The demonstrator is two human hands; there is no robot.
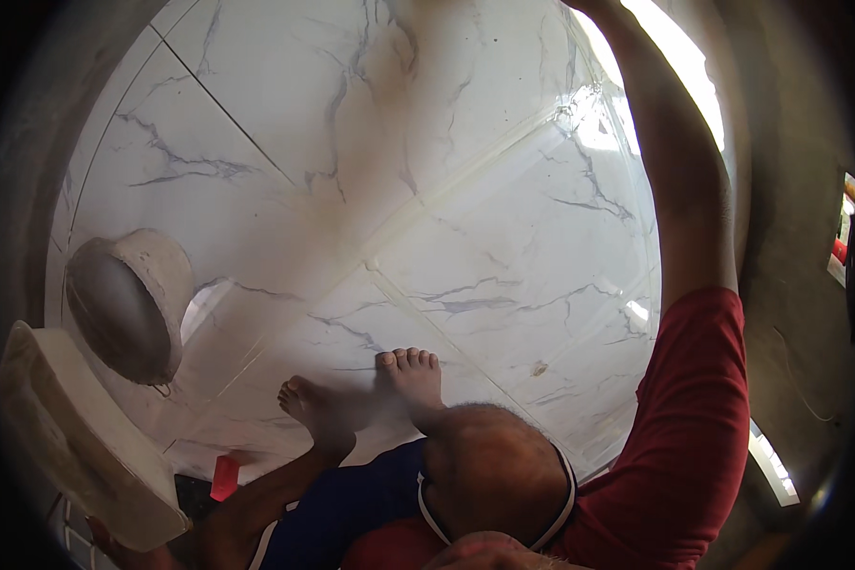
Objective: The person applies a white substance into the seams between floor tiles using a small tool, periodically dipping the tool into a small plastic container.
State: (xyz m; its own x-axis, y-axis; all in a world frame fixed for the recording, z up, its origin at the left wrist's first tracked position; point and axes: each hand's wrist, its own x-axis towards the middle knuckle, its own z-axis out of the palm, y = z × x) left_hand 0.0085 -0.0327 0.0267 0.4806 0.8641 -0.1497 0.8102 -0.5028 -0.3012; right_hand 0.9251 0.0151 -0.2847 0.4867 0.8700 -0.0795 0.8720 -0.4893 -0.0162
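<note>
My right arm, in a red sleeve, stretches up to the top edge, where my right hand (587,6) is mostly out of view, its fingers hidden. At lower left, my left hand (114,540) grips the end of a long cream rectangular tray-like object (95,418), tilted on its side. Beyond that object is a grey-stained bucket or bowl (123,304) with a pale rim, on white marble-patterned tiles (465,237). My bare feet (410,380) are on the tiles, below a bent knee and blue shorts.
A small red object (224,477) lies near the lower-left edge by my leg. A dark grey, rough surface (788,361) curves along the right side, with small coloured items (841,247) at its far edge. Bright glare covers the tiles at the upper right.
</note>
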